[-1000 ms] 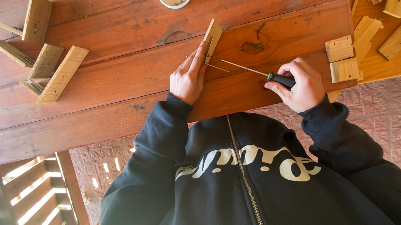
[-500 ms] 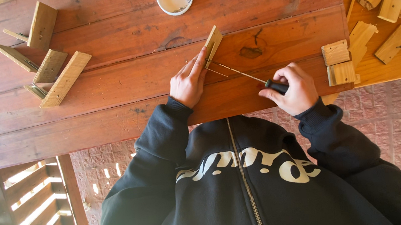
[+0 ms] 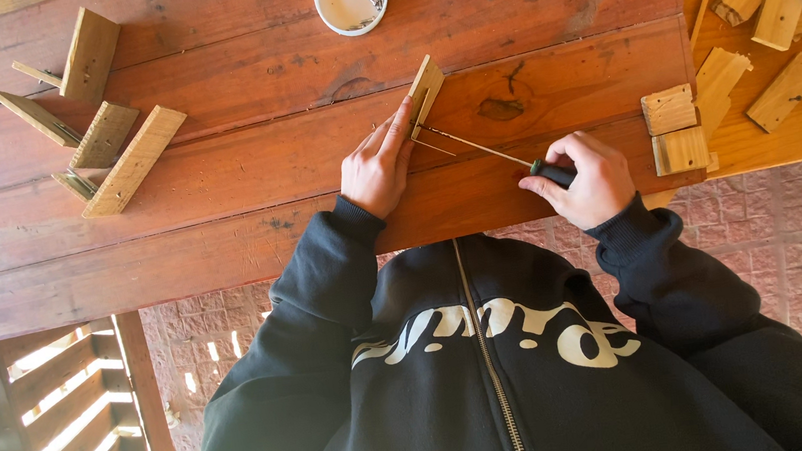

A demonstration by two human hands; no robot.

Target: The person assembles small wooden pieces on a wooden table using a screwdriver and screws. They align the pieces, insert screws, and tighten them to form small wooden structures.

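The right hand (image 3: 589, 177) with the screwdriver (image 3: 498, 153) has drawn slightly back from the wood piece (image 3: 425, 90).

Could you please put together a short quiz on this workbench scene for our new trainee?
1. True or false: the right hand holds the screwdriver by its black handle.
2. What does the left hand steady on the table? A) a white dish B) a small wooden block C) a hammer
3. In a few words: where does the screwdriver's tip point?

Key: 1 true. 2 B. 3 At the small wooden block, beside the left hand's fingertips.
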